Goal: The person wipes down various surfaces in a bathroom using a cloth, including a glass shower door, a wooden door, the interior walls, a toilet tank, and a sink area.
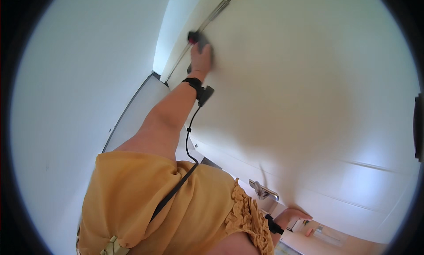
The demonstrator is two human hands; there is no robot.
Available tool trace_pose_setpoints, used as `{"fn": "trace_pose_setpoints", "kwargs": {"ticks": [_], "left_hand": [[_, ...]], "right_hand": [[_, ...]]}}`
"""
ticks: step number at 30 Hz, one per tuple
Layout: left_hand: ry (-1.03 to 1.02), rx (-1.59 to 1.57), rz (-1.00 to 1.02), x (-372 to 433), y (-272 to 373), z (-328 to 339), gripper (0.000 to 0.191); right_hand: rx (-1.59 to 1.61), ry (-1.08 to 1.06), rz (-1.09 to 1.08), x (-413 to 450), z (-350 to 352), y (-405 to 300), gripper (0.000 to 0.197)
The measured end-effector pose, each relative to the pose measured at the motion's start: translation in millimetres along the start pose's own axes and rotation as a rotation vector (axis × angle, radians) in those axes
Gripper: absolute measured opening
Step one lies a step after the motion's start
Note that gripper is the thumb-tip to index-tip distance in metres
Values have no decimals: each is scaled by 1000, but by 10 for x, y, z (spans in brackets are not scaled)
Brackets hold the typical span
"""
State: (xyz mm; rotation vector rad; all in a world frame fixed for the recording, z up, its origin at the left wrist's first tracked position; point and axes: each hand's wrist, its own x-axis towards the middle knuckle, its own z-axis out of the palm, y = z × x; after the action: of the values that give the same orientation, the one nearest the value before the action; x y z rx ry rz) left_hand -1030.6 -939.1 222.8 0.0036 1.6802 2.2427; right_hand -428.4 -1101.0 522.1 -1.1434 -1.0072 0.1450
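My left hand point(201, 59) is raised, its fingers wrapped around a dark grey and black handheld tool point(206, 43) with a red spot near its head. Motion blurs the tool, so its exact kind cannot be told. Its head lies at a narrow metal rail point(218, 11) along the edge of a large cream-white door point(298, 73). Low on the right, my right hand point(294, 214) rests at the door's lower edge. Its fingers are partly hidden, and whether they grip the edge cannot be told. Between my body and the door surface a metal lever handle point(263, 190) shows.
Black straps with a device point(200, 91) circle my wrists; a black cable point(187, 145) runs from the left one across my mustard-yellow garment point(142, 195). A pale wall point(76, 73) rises at left. A dark object point(419, 127) sits at the right rim. Pinkish room surfaces point(328, 238) show below the door.
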Motion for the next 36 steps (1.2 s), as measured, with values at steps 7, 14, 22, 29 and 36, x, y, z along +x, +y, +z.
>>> {"fn": "trace_pose_setpoints", "kwargs": {"ticks": [7, 14, 22, 29, 36], "left_hand": [[-474, -138, -591, 530, -1713, -938, 62], [-50, -620, -303, -34, 810, -499, 73], [57, -196, -40, 402, 510, 31, 78], [-506, -294, -887, -210, -1112, -651, 62], [-599, -291, -1353, -2380, 367, -478, 49]], "right_hand": [[18, -38, 10, -60, 278, -68, 85], [-9, 18, 9, -163, 193, -196, 89], [-49, 59, 29, -241, 415, -313, 92], [-77, 56, 1, -96, 372, -264, 77], [-330, 176, -161, 113, 66, 176, 60]]}}
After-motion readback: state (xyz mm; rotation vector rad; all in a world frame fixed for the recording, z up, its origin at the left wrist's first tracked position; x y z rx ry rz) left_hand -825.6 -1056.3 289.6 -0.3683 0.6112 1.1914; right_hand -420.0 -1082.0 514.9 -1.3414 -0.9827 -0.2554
